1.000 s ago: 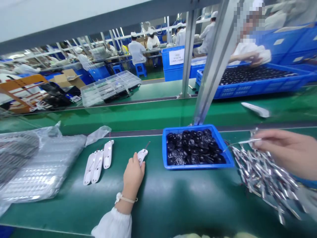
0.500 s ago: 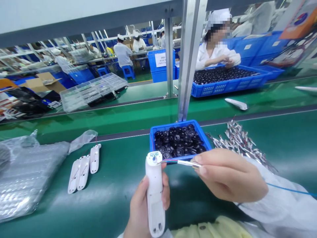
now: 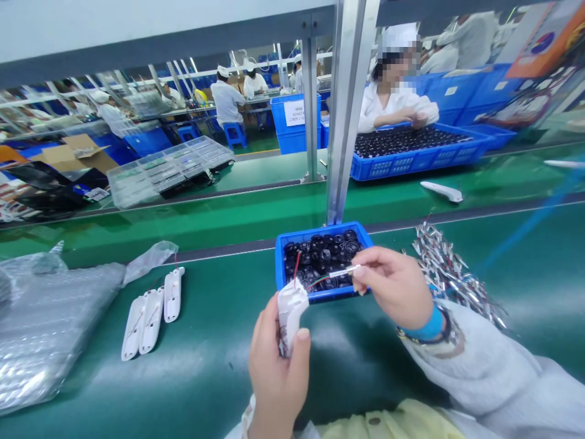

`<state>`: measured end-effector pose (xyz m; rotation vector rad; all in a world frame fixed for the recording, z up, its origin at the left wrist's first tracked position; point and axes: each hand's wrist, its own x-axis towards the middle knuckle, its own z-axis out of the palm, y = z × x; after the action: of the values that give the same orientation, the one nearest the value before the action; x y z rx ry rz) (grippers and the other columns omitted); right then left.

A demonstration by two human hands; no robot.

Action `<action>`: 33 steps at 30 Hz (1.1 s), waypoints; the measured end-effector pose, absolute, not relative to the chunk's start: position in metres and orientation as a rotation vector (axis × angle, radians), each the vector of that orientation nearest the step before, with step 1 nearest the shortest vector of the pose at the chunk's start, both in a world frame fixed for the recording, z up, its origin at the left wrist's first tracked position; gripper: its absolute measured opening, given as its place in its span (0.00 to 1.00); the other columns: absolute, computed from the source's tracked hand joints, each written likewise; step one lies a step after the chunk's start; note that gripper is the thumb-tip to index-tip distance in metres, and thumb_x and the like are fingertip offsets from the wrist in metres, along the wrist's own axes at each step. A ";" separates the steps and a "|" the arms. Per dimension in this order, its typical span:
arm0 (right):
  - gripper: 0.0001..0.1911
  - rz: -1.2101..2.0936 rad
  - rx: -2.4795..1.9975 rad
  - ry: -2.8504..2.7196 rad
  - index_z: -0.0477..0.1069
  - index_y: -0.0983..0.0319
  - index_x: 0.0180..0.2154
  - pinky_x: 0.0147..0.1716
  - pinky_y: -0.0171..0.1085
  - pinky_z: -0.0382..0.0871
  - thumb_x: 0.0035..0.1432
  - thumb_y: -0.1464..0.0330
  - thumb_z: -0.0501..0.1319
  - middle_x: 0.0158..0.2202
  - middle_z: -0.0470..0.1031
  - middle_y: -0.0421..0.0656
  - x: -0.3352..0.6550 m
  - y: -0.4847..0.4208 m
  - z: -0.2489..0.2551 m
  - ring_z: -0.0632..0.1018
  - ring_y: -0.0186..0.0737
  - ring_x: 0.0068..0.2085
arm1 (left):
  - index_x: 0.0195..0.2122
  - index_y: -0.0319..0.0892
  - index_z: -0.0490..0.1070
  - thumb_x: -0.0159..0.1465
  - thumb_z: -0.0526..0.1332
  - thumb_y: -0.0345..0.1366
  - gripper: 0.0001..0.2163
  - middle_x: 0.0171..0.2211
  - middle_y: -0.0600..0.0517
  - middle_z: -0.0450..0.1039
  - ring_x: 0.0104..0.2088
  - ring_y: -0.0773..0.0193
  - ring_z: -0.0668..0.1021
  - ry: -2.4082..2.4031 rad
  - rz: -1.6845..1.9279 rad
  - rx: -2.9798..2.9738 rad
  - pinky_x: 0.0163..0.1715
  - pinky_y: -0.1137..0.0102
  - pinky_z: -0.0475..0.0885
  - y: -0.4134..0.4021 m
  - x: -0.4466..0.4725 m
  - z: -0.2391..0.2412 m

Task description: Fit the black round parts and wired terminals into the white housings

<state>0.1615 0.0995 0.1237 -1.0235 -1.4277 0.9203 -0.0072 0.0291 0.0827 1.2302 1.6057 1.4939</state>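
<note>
I have the left hand (image 3: pixel 280 366) wrapped round a white plastic shell (image 3: pixel 295 308), fingers and thumb gripping it firmly above the green worktop (image 3: pixel 205 378). Its upper end points away from me, just in front of the near left corner of a blue tray (image 3: pixel 279 274) of round black parts (image 3: pixel 325 249). A red wire (image 3: pixel 297 266) sticks up from that end.

My right hand (image 3: pixel 397 289) is raised beside it, fingertips pinching the far end of a thin cable (image 3: pixel 339 274). The cable runs across the front of the tray, its coloured strands reaching the shell's upper edge (whether they are fixed there, I can't tell from this camera).

I judge the step in hand to be bringing the cable's wires and the shell together. The next move, to my mind, calls for the left hand to keep the shell steady and the right to guide the strands without tugging them or snagging the red wire.

To my left on the worktop lie three similar shells (image 3: pixel 150 323), near some clear plastic packing (image 3: pixel 68 341). To my right, partly behind my right arm, is a loose pile of cables (image 3: pixel 450 274).
</note>
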 end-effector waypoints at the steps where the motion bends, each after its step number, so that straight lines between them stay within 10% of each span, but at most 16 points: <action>1: 0.05 1.150 -1.014 -1.291 0.70 0.63 0.28 0.17 0.28 0.66 0.49 0.68 0.63 0.17 0.69 0.37 0.161 0.105 0.119 0.71 0.30 0.18 | 0.52 0.42 0.64 0.55 0.61 0.41 0.23 0.40 0.44 0.70 0.37 0.53 0.72 1.687 1.491 1.359 0.36 0.65 0.65 0.029 -0.007 0.082; 9: 0.12 1.788 -0.916 -0.884 0.70 0.65 0.25 0.13 0.24 0.63 0.38 0.66 0.69 0.18 0.71 0.38 0.150 0.110 0.103 0.70 0.27 0.16 | 0.51 0.43 0.64 0.56 0.60 0.37 0.21 0.39 0.43 0.72 0.39 0.52 0.72 1.691 1.460 1.681 0.37 0.65 0.65 0.035 -0.004 0.075; 17: 0.02 0.579 -0.752 -1.752 0.76 0.61 0.27 0.27 0.31 0.72 0.48 0.72 0.64 0.25 0.76 0.43 0.148 0.100 0.110 0.76 0.33 0.27 | 0.29 0.40 0.69 0.57 0.56 0.53 0.19 0.16 0.51 0.66 0.17 0.67 0.64 0.953 1.101 0.796 0.19 0.72 0.56 0.036 0.016 0.066; 22: 0.04 0.461 -0.756 -1.746 0.76 0.61 0.28 0.26 0.31 0.71 0.51 0.70 0.62 0.24 0.76 0.42 0.148 0.106 0.099 0.75 0.32 0.26 | 0.30 0.38 0.70 0.56 0.56 0.52 0.19 0.16 0.50 0.66 0.18 0.68 0.65 0.763 1.003 0.578 0.19 0.73 0.57 0.041 0.022 0.057; 33: 0.05 1.334 -1.086 -1.175 0.71 0.64 0.24 0.12 0.26 0.59 0.46 0.68 0.64 0.14 0.67 0.35 0.136 0.108 0.079 0.67 0.27 0.13 | 0.32 0.41 0.68 0.58 0.55 0.53 0.18 0.21 0.52 0.68 0.22 0.64 0.68 1.138 1.110 0.891 0.22 0.71 0.61 0.058 0.029 0.039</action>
<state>0.1357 0.1077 0.0793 -1.0864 -1.1749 1.3343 0.0288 0.0578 0.0393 0.8908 1.1381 1.1099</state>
